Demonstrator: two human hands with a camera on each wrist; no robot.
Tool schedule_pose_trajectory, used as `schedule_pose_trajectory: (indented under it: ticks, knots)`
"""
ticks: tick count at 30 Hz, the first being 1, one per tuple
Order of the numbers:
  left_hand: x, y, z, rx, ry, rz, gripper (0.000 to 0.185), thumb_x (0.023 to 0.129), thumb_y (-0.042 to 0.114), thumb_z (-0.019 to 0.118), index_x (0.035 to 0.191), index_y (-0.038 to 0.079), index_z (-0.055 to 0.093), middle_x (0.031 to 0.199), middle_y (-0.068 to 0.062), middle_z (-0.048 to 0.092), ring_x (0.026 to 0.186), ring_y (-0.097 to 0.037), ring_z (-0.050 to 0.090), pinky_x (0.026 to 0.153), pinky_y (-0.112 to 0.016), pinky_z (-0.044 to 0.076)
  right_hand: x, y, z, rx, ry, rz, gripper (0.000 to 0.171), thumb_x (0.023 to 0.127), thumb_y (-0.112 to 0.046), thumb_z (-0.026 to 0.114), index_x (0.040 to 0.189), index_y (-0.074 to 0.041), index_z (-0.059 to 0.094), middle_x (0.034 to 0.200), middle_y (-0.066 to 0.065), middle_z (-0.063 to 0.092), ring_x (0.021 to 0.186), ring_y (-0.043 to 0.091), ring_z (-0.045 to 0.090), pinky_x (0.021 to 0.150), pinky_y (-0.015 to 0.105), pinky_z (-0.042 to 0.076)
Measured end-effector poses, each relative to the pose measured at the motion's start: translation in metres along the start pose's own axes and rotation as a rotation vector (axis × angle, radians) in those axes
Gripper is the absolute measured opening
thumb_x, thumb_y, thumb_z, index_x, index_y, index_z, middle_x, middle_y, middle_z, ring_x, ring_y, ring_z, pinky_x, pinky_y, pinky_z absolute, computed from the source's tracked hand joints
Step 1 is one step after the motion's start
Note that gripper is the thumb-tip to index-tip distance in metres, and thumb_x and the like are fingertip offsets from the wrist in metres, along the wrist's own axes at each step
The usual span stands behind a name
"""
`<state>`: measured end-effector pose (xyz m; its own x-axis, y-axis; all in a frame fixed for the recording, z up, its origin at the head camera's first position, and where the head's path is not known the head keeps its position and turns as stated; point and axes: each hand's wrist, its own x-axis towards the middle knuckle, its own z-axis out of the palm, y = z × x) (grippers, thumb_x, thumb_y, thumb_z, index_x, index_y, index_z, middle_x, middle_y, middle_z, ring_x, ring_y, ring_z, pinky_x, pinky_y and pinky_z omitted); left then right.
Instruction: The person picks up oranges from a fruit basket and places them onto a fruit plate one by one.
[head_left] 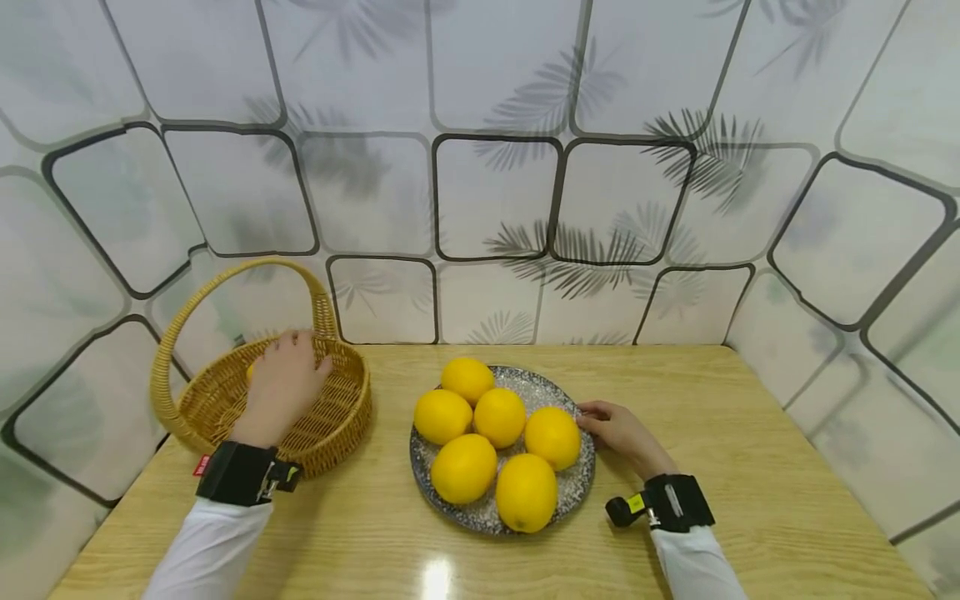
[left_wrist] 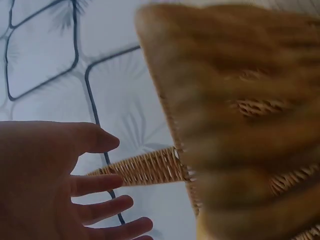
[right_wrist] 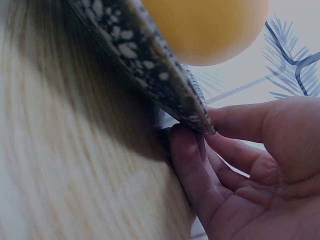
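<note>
My left hand (head_left: 283,385) is over the wicker basket (head_left: 358,400) on the left, its fingers loosely extended with nothing between them in the left wrist view. A sliver of a yellow lemon (head_left: 251,372) shows in the basket beside that hand, which hides the rest of it. On the right, my right hand (head_left: 618,433) pinches the rim of the speckled black-and-white plate (head_left: 577,492) between thumb and fingers, as the right wrist view (right_wrist: 240,155) shows. Several yellow lemons (head_left: 499,418) rest on this plate.
The basket's tall arched handle (head_left: 168,350) rises at its left and back. Both basket and plate stand on a light wooden table (head_left: 390,533). Behind the table's far edge is a wall covering (head_left: 487,300) with leaf prints and dark outlines.
</note>
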<state>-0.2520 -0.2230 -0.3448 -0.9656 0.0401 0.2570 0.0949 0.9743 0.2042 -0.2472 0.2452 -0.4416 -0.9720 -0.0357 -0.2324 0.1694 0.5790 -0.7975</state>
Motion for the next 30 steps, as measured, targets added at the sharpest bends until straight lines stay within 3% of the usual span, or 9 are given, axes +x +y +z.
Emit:
schedule_pose_trajectory:
  ticks: [4,15,24,30]
  knots:
    - [0.006,-0.012,0.004,0.008,-0.024,-0.048,0.061,0.102,0.027,0.054,0.142,-0.017,0.042,0.133,-0.045,0.048,0.114,-0.062,0.054,0.092,-0.068,0.048,-0.001,-0.001,0.000,0.004,-0.001,0.001,0.044,0.104,-0.022,0.057,0.140,0.003,0.056,0.134,0.023,0.062,0.112,0.027,0.061,0.089,0.032,0.054]
    - [0.010,-0.034,0.012,-0.032,-0.224,-0.166,0.072,0.104,0.034,0.048,0.152,-0.015,0.026,0.145,-0.048,0.032,0.125,-0.070,0.038,0.097,-0.075,0.039,-0.002,-0.003,0.001,-0.011,-0.002,-0.002,0.046,0.104,-0.022,0.056,0.141,0.004,0.055,0.134,0.024,0.063,0.116,0.030,0.062,0.094,0.038,0.055]
    - [0.008,-0.044,0.015,-0.075,-0.239,-0.198,0.070,0.102,0.032,0.048,0.148,-0.017,0.028,0.143,-0.048,0.031,0.123,-0.071,0.037,0.096,-0.075,0.039,-0.002,-0.002,0.000,-0.012,0.003,-0.004,0.045,0.103,-0.022,0.057,0.140,0.003,0.056,0.133,0.024,0.063,0.115,0.029,0.062,0.093,0.038,0.055]
    - [0.007,-0.047,0.017,-0.104,-0.259,-0.220,0.073,0.102,0.030,0.046,0.152,-0.017,0.022,0.151,-0.049,0.017,0.126,-0.071,0.032,0.097,-0.075,0.037,-0.002,-0.003,0.000,0.006,-0.002,0.001,0.044,0.104,-0.022,0.057,0.140,0.003,0.056,0.133,0.023,0.063,0.114,0.028,0.062,0.091,0.036,0.054]
